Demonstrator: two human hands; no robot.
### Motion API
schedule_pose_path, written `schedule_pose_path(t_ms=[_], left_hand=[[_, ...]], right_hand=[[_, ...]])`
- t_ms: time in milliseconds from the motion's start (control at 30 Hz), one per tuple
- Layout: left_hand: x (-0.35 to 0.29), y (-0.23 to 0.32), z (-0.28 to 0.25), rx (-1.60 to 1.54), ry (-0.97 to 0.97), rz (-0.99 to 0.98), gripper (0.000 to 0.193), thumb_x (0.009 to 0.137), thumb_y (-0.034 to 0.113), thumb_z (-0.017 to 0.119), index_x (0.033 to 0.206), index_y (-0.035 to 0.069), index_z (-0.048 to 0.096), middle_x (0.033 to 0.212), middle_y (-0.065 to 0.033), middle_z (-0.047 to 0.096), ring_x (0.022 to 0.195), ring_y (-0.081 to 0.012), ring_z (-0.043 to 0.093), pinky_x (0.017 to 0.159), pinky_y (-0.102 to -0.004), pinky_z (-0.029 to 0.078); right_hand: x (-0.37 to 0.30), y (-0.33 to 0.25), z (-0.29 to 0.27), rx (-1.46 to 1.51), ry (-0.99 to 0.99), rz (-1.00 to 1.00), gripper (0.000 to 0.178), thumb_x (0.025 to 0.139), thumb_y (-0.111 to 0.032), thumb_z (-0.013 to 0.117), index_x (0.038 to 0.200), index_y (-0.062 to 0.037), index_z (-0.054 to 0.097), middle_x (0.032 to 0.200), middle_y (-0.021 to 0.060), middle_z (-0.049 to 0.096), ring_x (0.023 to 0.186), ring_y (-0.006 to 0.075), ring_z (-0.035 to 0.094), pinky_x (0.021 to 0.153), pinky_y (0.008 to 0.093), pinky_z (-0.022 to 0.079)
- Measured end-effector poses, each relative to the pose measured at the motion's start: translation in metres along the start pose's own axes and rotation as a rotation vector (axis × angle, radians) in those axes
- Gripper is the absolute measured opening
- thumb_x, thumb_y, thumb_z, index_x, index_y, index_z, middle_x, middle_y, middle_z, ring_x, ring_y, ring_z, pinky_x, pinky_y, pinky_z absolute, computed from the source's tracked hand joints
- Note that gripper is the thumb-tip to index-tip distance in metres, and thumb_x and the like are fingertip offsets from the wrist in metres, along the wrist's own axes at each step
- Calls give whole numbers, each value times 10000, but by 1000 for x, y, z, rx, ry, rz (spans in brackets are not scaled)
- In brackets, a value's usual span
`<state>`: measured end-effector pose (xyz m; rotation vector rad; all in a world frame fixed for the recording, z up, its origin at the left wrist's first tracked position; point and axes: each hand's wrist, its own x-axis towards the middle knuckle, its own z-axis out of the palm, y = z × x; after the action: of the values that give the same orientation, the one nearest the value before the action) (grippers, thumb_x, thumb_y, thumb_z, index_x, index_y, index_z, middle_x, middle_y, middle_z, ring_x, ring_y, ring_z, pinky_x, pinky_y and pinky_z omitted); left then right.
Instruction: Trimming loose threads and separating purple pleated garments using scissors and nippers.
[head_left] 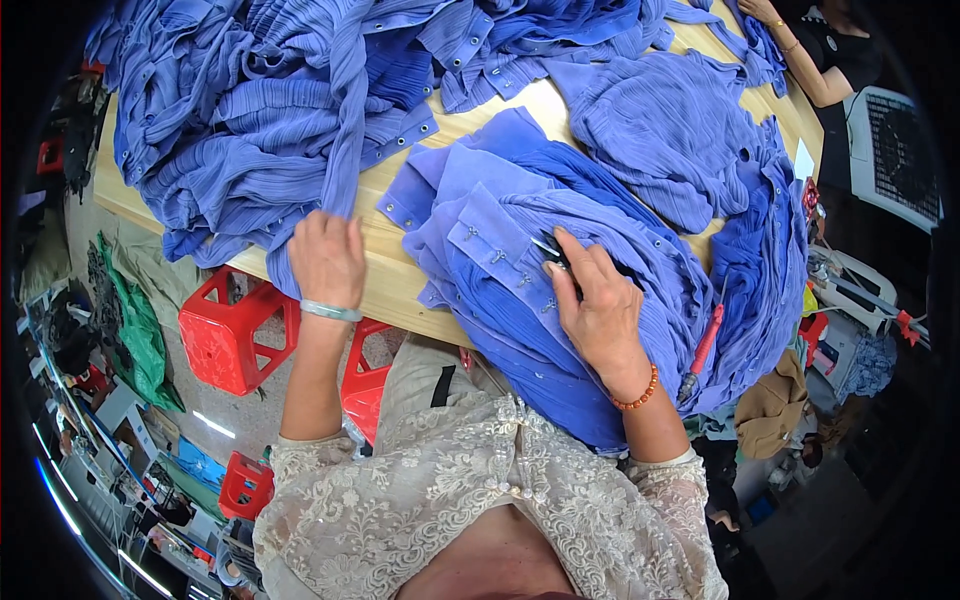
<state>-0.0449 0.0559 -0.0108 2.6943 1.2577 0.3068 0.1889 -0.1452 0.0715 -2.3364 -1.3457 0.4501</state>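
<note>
My left hand is closed on the hanging end of a twisted blue garment, which trails down from a big heap of pleated blue garments. In my right hand is a small pair of thread snips, dark with bright metal tips, mostly covered by my fingers. The snips rest over a stack of blue garments that spreads down onto my lap. Small metal hooks line the stack's top placket. A slim red tool with a dark end lies on the cloth right of my wrist.
The pale wooden table carries more blue garments farther back. Red plastic stools stand below its left edge. Another person's arm reaches in at the far right, beside a grey slatted plastic chair. Green sheeting lies on the floor.
</note>
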Motion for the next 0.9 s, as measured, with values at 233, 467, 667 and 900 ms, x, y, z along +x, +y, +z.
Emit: schedule_pose_path(t_ms=[233,467,667,900], left_hand=[[-3,40,-5,-612,-136,-50,154,862,120,735,947,17,659,910,-135,657,845,-305,629,766,-409,496],[3,70,24,-1108,-390,-258,172,884,85,757,990,7,647,824,11,610,723,-61,516,653,-226,439],[6,54,26,-1328,-442,-381,77,943,94,715,949,63,645,821,56,611,730,-19,532,669,-183,427],[14,41,22,-1416,-463,-448,128,962,178,701,981,59,657,802,9,652,698,-51,572,642,-189,425]], right_hand=[[-6,14,1,29,68,-3,395,892,-167,746,1269,-89,658,807,97,587,593,281,617,526,385,479],[-19,29,-23,31,144,95,380,880,-122,748,1247,-75,660,821,109,613,628,289,626,562,383,490],[-65,55,-39,3,206,217,376,879,-129,752,1242,-78,667,830,106,629,634,278,636,573,377,495],[-135,72,-58,-3,287,346,369,885,-136,749,1242,-85,670,834,92,632,652,250,654,576,370,497]])
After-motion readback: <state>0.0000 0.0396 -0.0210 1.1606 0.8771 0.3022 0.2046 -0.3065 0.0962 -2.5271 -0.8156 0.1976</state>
